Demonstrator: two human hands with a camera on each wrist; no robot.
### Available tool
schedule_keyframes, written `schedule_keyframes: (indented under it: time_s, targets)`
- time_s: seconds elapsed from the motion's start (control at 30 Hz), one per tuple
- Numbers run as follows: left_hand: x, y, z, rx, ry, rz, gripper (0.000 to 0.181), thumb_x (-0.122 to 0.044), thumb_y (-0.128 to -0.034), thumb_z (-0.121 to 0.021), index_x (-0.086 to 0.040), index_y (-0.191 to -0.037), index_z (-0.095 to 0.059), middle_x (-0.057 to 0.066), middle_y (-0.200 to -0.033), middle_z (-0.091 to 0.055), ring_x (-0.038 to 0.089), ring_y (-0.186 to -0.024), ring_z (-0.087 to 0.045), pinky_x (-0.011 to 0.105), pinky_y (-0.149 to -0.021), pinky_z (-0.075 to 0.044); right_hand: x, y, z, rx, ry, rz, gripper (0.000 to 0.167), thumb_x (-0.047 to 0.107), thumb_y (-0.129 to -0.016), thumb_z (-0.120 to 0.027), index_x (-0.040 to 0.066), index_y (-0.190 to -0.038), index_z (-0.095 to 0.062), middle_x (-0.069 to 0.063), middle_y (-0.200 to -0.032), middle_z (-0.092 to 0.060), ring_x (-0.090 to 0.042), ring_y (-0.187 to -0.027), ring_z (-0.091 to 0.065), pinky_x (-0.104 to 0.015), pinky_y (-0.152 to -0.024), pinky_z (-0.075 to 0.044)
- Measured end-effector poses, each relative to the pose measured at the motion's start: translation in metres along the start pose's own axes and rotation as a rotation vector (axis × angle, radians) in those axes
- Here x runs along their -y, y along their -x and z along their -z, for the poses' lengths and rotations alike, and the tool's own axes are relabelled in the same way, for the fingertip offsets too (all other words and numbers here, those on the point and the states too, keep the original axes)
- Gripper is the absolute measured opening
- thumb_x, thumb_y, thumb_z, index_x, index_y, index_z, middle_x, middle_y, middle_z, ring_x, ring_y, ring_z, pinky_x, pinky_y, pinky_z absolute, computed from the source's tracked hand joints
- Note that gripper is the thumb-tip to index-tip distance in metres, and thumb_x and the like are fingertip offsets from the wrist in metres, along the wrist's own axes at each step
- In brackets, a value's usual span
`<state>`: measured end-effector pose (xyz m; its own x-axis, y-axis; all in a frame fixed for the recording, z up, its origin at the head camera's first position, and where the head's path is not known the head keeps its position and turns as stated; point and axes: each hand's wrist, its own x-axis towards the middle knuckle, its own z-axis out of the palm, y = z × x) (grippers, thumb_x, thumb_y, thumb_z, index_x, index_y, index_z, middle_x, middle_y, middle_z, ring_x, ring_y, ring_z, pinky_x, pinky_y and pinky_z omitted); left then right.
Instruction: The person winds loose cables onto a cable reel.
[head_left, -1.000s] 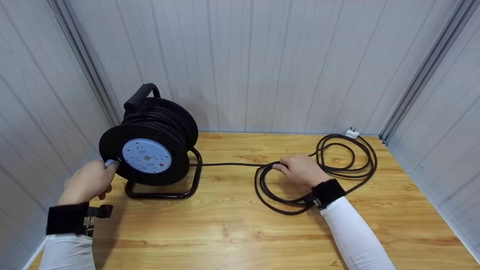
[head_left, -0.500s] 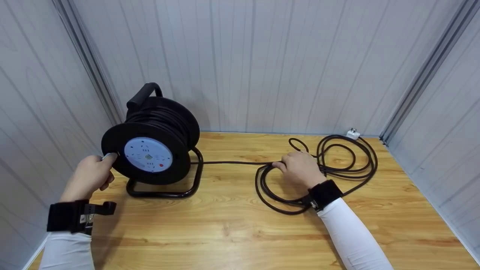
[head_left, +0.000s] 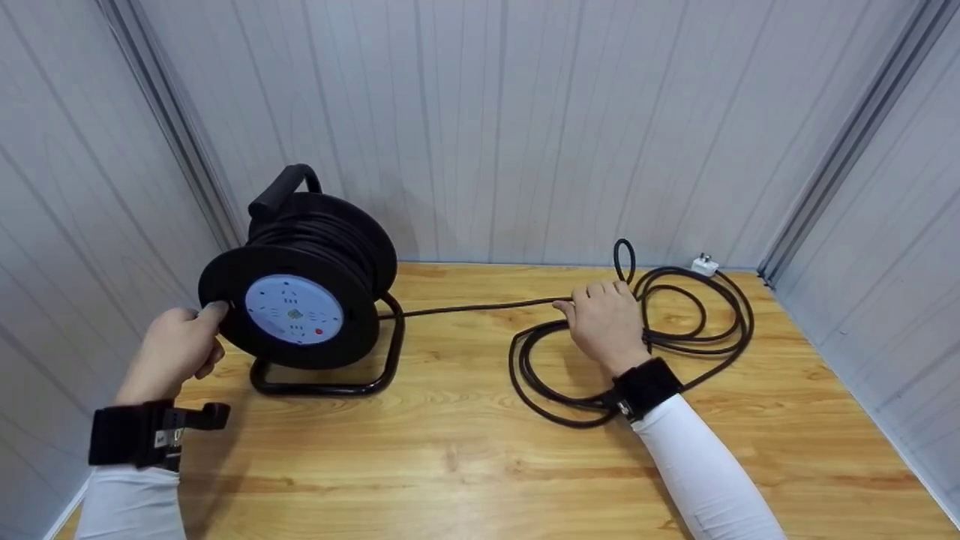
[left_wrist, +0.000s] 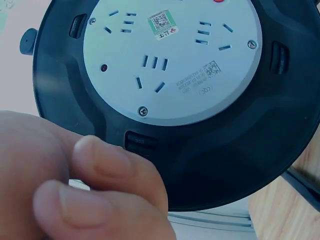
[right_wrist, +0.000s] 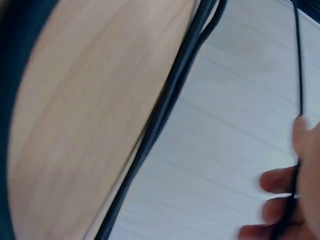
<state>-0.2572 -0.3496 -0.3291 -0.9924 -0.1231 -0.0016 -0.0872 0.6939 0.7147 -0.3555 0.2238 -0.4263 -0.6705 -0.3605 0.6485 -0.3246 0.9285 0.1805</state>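
A black cable reel with a pale round socket panel stands at the left of the table in the head view. My left hand grips the near disc's left edge, thumb on its face and fingers curled; what lies under the fingers is hidden. From the reel a black cable runs right into my right hand, which holds it slightly above the table. The right wrist view shows its fingers curled round the cable. Behind that hand a small loop of cable sticks up.
More cable coils lie below and right of my right hand on the wooden table. A white plug rests near the back right corner. Panelled walls close in the back and both sides. The reel stands on a tubular frame.
My right hand has risen and moved back, lifting the cable. The loop behind it has grown upright. My left hand has shifted slightly up, and the reel's panel has turned a little clockwise.
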Motion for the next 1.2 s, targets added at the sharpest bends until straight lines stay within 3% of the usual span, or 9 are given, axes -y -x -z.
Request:
schedule_keyframes:
  time_s: [0.3, 0.37, 0.53, 0.6, 0.67, 0.77, 0.87, 1.0, 1.2]
  targets:
    - [-0.005, 0.003, 0.0, -0.066, 0.06, -0.003, 0.059, -0.047, -0.1164, -0.037, -0.011, -0.073, -0.054, 0.003, -0.061, -0.061, 0.02, -0.054, -0.056, 0.03, -0.066, -0.048, 0.013, 0.001, 0.004, 0.291, 0.062, -0.056, 0.04, 0.028, -0.118, -0.052, -0.007, -0.106, -0.067, -0.024, -0.1, -0.068, -0.045, -0.105, -0.069, -0.062, -0.11, -0.05]
    - [-0.005, 0.003, 0.0, -0.07, 0.061, -0.007, 0.059, -0.047, -0.1163, -0.037, -0.012, -0.072, -0.053, 0.004, -0.06, -0.06, 0.02, -0.054, -0.056, 0.031, -0.066, -0.048, 0.011, 0.0, 0.003, 0.277, 0.074, -0.075, 0.036, 0.025, -0.117, -0.052, -0.007, -0.11, -0.068, -0.024, -0.104, -0.069, -0.045, -0.107, -0.068, -0.064, -0.112, -0.048]
    - [-0.005, 0.003, -0.001, -0.08, 0.072, -0.022, 0.059, -0.046, -0.1164, -0.038, -0.01, -0.072, -0.054, 0.004, -0.06, -0.061, 0.02, -0.052, -0.055, 0.032, -0.064, -0.049, 0.001, -0.002, 0.001, 0.049, 0.083, -0.116, 0.032, 0.022, -0.111, -0.065, -0.009, -0.103, -0.069, -0.026, -0.102, -0.069, -0.048, -0.103, -0.069, -0.065, -0.114, -0.048]
    - [-0.006, 0.002, -0.002, -0.09, 0.076, -0.021, 0.058, -0.045, -0.1162, -0.038, -0.01, -0.073, -0.056, 0.004, -0.06, -0.061, 0.02, -0.051, -0.056, 0.032, -0.063, -0.049, -0.003, 0.0, 0.002, 0.038, 0.089, -0.14, 0.034, 0.023, -0.109, -0.07, -0.009, -0.098, -0.069, -0.027, -0.101, -0.068, -0.049, -0.103, -0.068, -0.065, -0.116, -0.046]
    - [-0.006, 0.001, -0.002, -0.099, 0.083, -0.015, 0.058, -0.044, -0.1159, -0.038, -0.009, -0.074, -0.057, 0.003, -0.059, -0.061, 0.019, -0.051, -0.056, 0.032, -0.06, -0.049, -0.006, 0.001, 0.004, 0.107, 0.094, -0.169, 0.036, 0.025, -0.109, -0.072, -0.009, -0.096, -0.067, -0.027, -0.101, -0.067, -0.05, -0.108, -0.067, -0.065, -0.12, -0.042]
    - [-0.008, 0.001, -0.003, -0.107, 0.1, -0.01, 0.057, -0.045, -0.116, -0.037, -0.009, -0.076, -0.057, 0.002, -0.06, -0.061, 0.019, -0.05, -0.055, 0.032, -0.057, -0.048, -0.011, 0.004, 0.007, 0.272, 0.083, -0.21, 0.038, 0.029, -0.11, -0.069, -0.005, -0.094, -0.065, -0.027, -0.098, -0.068, -0.049, -0.105, -0.068, -0.064, -0.109, -0.049]
    - [-0.009, 0.001, -0.003, -0.115, 0.112, -0.01, 0.058, -0.047, -0.1163, -0.036, -0.009, -0.076, -0.056, 0.002, -0.059, -0.061, 0.019, -0.05, -0.054, 0.033, -0.056, -0.047, -0.017, 0.006, 0.008, 0.375, -0.033, -0.249, 0.041, 0.033, -0.114, -0.064, 0.001, -0.088, -0.063, -0.022, -0.083, -0.068, -0.045, -0.084, -0.071, -0.059, -0.078, -0.059]
    - [-0.011, 0.002, -0.002, -0.139, 0.128, -0.02, 0.06, -0.047, -0.1166, -0.036, -0.008, -0.075, -0.054, 0.002, -0.057, -0.059, 0.02, -0.048, -0.053, 0.033, -0.055, -0.045, -0.025, 0.005, 0.01, 0.363, -0.235, -0.255, 0.045, 0.039, -0.116, -0.061, 0.01, -0.081, -0.059, -0.01, -0.065, -0.058, -0.032, -0.057, -0.061, -0.05, -0.052, -0.051]
    - [-0.018, 0.003, -0.003, -0.181, 0.15, -0.038, 0.065, -0.051, -0.1167, -0.036, -0.007, -0.072, -0.054, 0.003, -0.055, -0.059, 0.021, -0.047, -0.053, 0.034, -0.051, -0.042, -0.032, 0.002, 0.011, 0.326, -0.306, -0.178, 0.048, 0.046, -0.112, -0.066, 0.016, -0.079, -0.053, -0.001, -0.064, -0.05, -0.023, -0.054, -0.052, -0.04, -0.053, -0.04]
